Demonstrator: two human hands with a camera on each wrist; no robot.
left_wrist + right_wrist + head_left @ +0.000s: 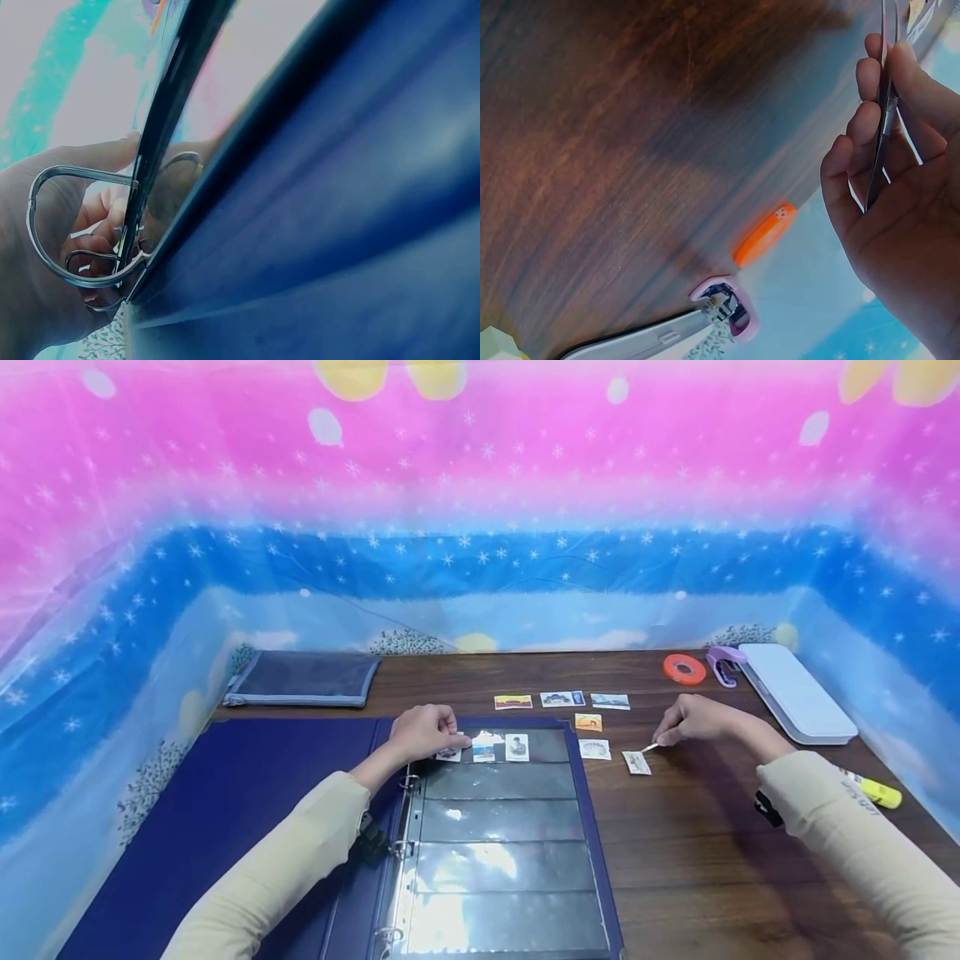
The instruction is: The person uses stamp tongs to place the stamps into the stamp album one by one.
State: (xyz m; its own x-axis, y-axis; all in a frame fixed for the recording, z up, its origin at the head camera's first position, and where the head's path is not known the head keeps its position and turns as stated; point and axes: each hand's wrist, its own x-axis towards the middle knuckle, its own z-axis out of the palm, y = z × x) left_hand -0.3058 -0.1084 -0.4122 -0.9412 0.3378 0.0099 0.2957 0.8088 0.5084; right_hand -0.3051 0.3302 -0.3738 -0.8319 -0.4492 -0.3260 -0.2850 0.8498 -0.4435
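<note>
A ring-bound stamp album [217, 793] lies spread out, its black pocket page [498, 818] on the right. In the page's top strip sit several stamps, one a portrait stamp [517, 747]. My left hand [423, 732] rests at the top left of the page, thumb over the first stamp [449, 754], partly covering it. The left wrist view shows this hand [56, 225] behind a metal ring [86, 283]. My right hand [693, 720] grips tweezers [885, 127], their tips at the corner of a loose stamp [637, 763] on the table; whether they clamp it is unclear.
Several more stamps, including an orange stamp [588, 722], lie right of the album. Farther back are a mesh pouch [300, 678], a red tape roll [684, 669], a purple hole punch [725, 665] and a white case [797, 693]. A yellow glue stick [881, 792] lies by the right forearm.
</note>
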